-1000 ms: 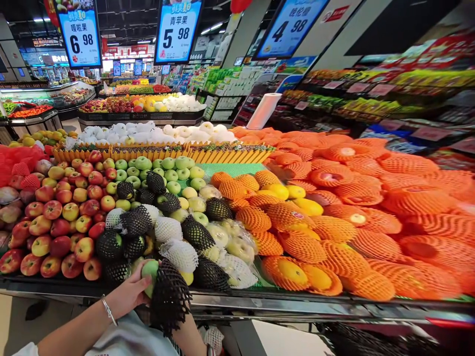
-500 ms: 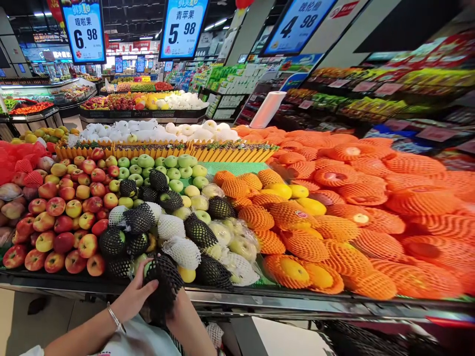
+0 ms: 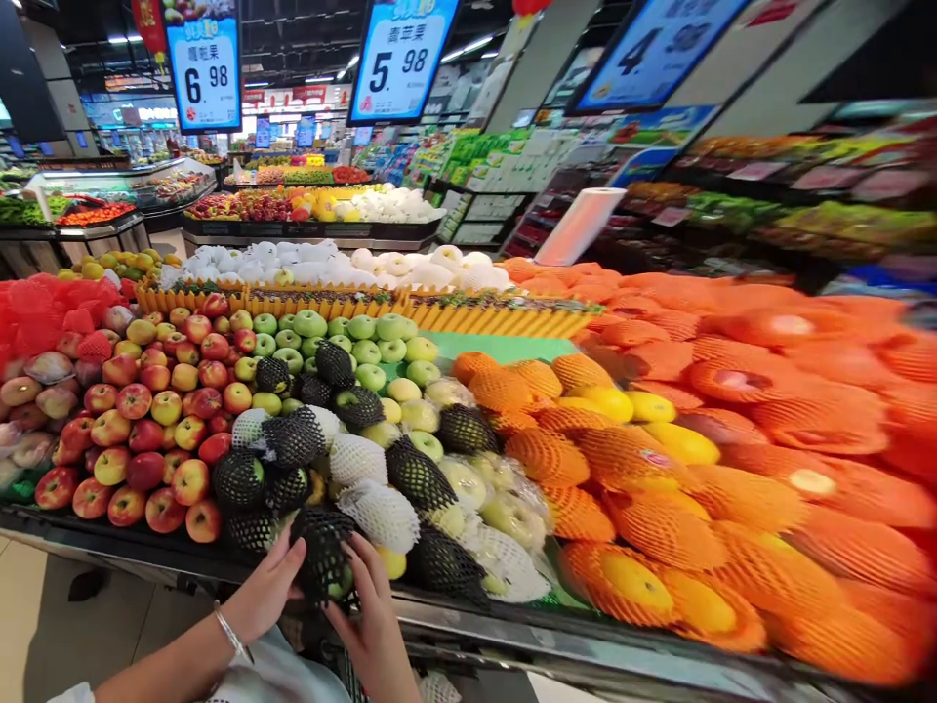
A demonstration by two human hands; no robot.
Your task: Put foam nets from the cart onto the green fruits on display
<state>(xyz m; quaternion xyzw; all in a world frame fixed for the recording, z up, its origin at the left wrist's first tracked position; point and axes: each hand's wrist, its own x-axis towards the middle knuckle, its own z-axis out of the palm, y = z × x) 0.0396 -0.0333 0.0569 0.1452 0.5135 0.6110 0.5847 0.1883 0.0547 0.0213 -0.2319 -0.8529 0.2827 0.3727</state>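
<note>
Between my two hands, at the front edge of the fruit display, is a green apple (image 3: 326,558) in a black foam net. My left hand (image 3: 269,578) grips it from the left side, fingers partly hidden behind it. From the right, my right hand (image 3: 370,610) holds it with thumb below and fingers along its side. Just behind lie more fruits in black nets (image 3: 240,478) and some in white foam nets (image 3: 382,516). Loose green apples (image 3: 310,323) sit farther back, with red-yellow apples (image 3: 146,469) to the left.
Mangoes in orange foam nets (image 3: 659,537) cover the right side of the display. A yellow slatted divider (image 3: 483,314) runs behind the apples, with white-wrapped fruit (image 3: 278,262) beyond. A bag roll (image 3: 582,227) stands at the back. Price screens (image 3: 399,63) hang overhead.
The view has swung slightly left. My right hand has come up from beneath the net to the apple's right side, and the black net now fits around the apple.
</note>
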